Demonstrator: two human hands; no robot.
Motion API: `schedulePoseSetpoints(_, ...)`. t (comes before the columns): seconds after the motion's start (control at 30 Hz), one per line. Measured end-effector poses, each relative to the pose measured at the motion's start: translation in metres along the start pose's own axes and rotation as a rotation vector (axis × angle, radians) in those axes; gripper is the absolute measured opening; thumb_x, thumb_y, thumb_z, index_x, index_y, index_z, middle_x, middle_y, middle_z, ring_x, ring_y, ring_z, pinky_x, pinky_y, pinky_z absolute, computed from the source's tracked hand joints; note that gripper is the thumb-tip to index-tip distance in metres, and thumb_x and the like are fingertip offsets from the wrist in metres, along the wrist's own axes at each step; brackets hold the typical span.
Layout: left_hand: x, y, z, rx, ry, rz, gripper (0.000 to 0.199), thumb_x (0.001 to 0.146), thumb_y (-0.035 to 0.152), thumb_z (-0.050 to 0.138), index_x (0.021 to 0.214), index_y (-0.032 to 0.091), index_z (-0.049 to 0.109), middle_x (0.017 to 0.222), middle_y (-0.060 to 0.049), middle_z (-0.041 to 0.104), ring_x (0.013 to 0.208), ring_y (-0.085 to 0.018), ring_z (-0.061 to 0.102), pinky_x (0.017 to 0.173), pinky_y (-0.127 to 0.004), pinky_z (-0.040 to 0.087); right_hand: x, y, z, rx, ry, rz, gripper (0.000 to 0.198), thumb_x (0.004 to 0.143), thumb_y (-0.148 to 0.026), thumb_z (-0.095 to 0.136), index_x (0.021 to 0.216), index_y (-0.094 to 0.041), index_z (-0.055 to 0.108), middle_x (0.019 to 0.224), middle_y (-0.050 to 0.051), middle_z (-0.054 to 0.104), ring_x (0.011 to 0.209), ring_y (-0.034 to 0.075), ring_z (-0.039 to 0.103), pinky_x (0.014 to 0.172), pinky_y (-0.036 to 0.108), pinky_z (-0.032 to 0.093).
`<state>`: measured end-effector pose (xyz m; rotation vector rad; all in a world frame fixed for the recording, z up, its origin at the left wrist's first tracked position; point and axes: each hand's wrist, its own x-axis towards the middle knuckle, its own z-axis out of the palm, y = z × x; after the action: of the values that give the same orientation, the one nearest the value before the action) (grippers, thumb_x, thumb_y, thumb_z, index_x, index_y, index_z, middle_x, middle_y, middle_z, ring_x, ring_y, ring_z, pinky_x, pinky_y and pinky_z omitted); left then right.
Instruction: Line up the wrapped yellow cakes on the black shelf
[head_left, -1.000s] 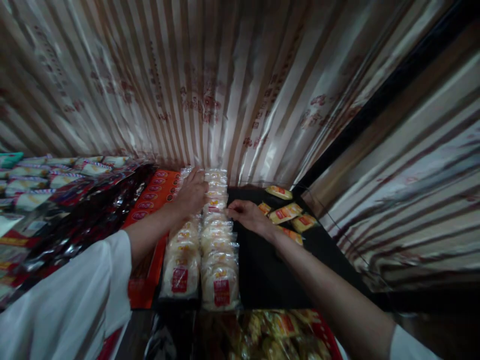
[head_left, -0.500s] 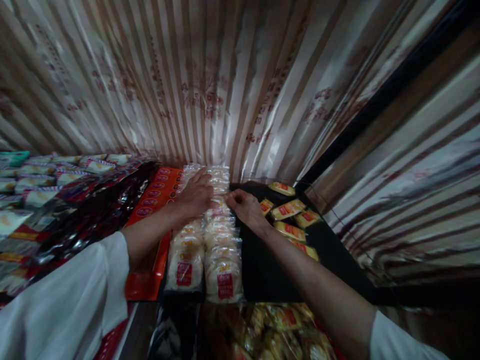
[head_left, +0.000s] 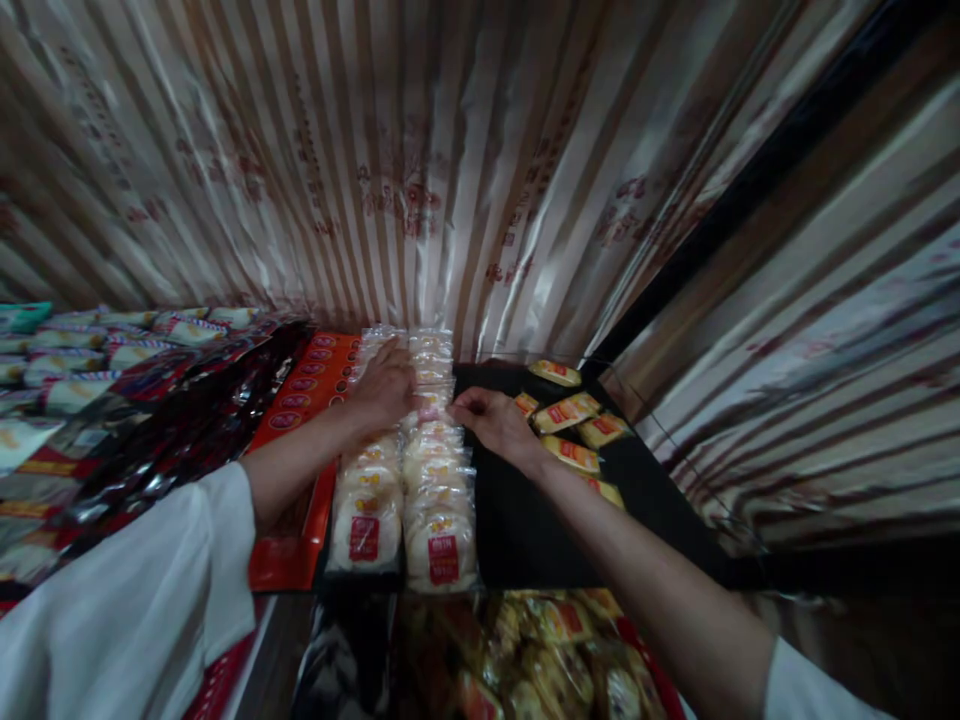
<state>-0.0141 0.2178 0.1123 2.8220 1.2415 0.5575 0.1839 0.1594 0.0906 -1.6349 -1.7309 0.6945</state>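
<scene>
Leaning over the far part of two rows of clear-wrapped round pastries, the left hand (head_left: pixel 386 388) lies palm down across the left row (head_left: pixel 365 540), its fingertips reaching the edge of the right row (head_left: pixel 441 550). Whether it grips a packet cannot be told. At the other side of the right row, the right hand (head_left: pixel 484 412) has its fingers curled and thumb and forefinger close together at the wrappers' edge; any hold on the plastic is too blurred to confirm.

Both rows stand side by side on the black counter (head_left: pixel 540 535), the packets overlapping one behind another. Each front packet carries a red label with pale characters, too small to read surely, and a little yellow-orange mark above it.

Right of the rows, small yellow packets (head_left: pixel 568 412) with red-orange labels lie scattered. Nearest the viewer, a red-rimmed container (head_left: pixel 664 668) holds shiny golden packets (head_left: pixel 555 660), with a black bag (head_left: pixel 345 650) beside it. Orange packaging (head_left: pixel 281 565) printed with oval emblems lies left of the rows, next to glossy dark red packaging (head_left: pixel 225 420) and ranked white packets (head_left: pixel 75 395).
</scene>
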Motion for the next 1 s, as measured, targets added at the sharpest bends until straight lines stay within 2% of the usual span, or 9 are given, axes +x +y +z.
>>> schedulePoseSetpoints(0.13, -0.007, -0.004, -0.001, -0.056, 0.036, -0.015, 0.022, 0.079, 0.037, 0.063, 0.087, 0.017, 0.064, 0.112, -0.01, 0.062, 0.124, -0.024, 0.046, 0.114, -0.048, 0.028, 0.003, -0.003, 0.006, 0.0, 0.104, -0.027, 0.016, 0.078, -0.034, 0.055, 0.069, -0.022, 0.06, 0.066, -0.001, 0.064, 0.062, 0.014, 0.057, 0.062, 0.025, 0.042)
schedulePoseSetpoints(0.27, -0.014, -0.008, -0.002, -0.115, 0.052, 0.025, 0.033, 0.071, 0.043, 0.07, 0.093, 0.019, 0.063, 0.124, -0.009, 0.057, 0.134, -0.028, 0.033, 0.112, -0.051, 0.031, 0.005, -0.004, 0.012, 0.062, 0.168, -0.027, 0.017, 0.078, -0.036, 0.055, 0.069, -0.021, 0.058, 0.065, -0.001, 0.062, 0.06, 0.014, 0.057, 0.061, 0.026, 0.043)
schedulePoseSetpoints(0.33, -0.016, -0.008, -0.004, -0.109, 0.048, 0.053, 0.026, 0.072, 0.036, 0.069, 0.091, 0.019, 0.064, 0.128, -0.009, 0.055, 0.137, -0.03, 0.028, 0.112, -0.052, 0.031, 0.006, -0.004, 0.014, 0.105, 0.163, -0.007, 0.02, 0.079, -0.038, 0.055, 0.069, -0.021, 0.057, 0.062, -0.002, 0.061, 0.057, 0.013, 0.056, 0.06, 0.025, 0.043)
schedulePoseSetpoints(0.43, -0.015, -0.003, -0.008, -0.067, 0.017, 0.082, 0.008, 0.076, 0.022, 0.063, 0.083, 0.018, 0.065, 0.124, -0.01, 0.058, 0.135, -0.027, 0.034, 0.113, -0.05, 0.029, 0.005, -0.003, 0.017, 0.135, 0.145, 0.006, 0.022, 0.078, -0.041, 0.055, 0.068, -0.021, 0.055, 0.06, -0.002, 0.06, 0.055, 0.012, 0.055, 0.058, 0.025, 0.043)
schedulePoseSetpoints(0.6, -0.014, 0.004, -0.011, -0.045, 0.002, 0.075, 0.006, 0.075, 0.015, 0.059, 0.077, 0.017, 0.064, 0.118, -0.01, 0.061, 0.132, -0.026, 0.038, 0.115, -0.047, 0.028, -0.006, 0.001, 0.01, 0.145, 0.145, 0.02, 0.025, 0.078, -0.047, 0.056, 0.076, -0.022, 0.055, 0.066, -0.002, 0.061, 0.06, 0.014, 0.057, 0.058, 0.026, 0.044)
schedulePoseSetpoints(0.7, -0.015, 0.005, -0.007, -0.064, 0.019, 0.058, 0.006, 0.075, 0.015, 0.057, 0.076, 0.017, 0.063, 0.113, -0.01, 0.062, 0.127, -0.025, 0.042, 0.116, -0.046, 0.026, -0.017, 0.004, 0.002, 0.081, 0.088, 0.048, 0.028, 0.078, -0.05, 0.055, 0.072, -0.022, 0.056, 0.064, -0.002, 0.06, 0.059, 0.014, 0.055, 0.056, 0.025, 0.042)
schedulePoseSetpoints(0.8, -0.016, 0.005, -0.005, -0.073, 0.02, 0.053, 0.008, 0.076, 0.014, 0.055, 0.075, 0.017, 0.062, 0.106, -0.01, 0.063, 0.119, -0.023, 0.048, 0.116, -0.046, 0.025, -0.023, 0.006, -0.002, 0.075, -0.051, -0.007, 0.029, 0.077, -0.049, 0.057, 0.068, -0.021, 0.059, 0.064, -0.002, 0.06, 0.061, 0.013, 0.054, 0.058, 0.025, 0.041)
schedulePoseSetpoints(0.9, -0.018, 0.007, -0.005, -0.08, 0.03, 0.016, 0.008, 0.076, 0.015, 0.055, 0.076, 0.016, 0.063, 0.103, -0.01, 0.062, 0.114, -0.023, 0.048, 0.109, -0.044, 0.034, -0.024, 0.004, -0.001, 0.138, -0.123, -0.047, 0.022, 0.075, -0.042, 0.061, 0.072, -0.02, 0.062, 0.067, -0.002, 0.063, 0.064, 0.013, 0.055, 0.061, 0.024, 0.042)
schedulePoseSetpoints(1.0, -0.022, 0.011, -0.008, -0.056, 0.053, -0.04, 0.008, 0.077, 0.019, 0.056, 0.079, 0.016, 0.064, 0.103, -0.01, 0.06, 0.11, -0.025, 0.047, 0.097, -0.04, 0.044, -0.023, 0.0, 0.002, 0.148, -0.115, -0.045, 0.018, 0.074, -0.037, 0.061, 0.07, -0.019, 0.062, 0.066, -0.002, 0.062, 0.062, 0.013, 0.055, 0.061, 0.025, 0.041)
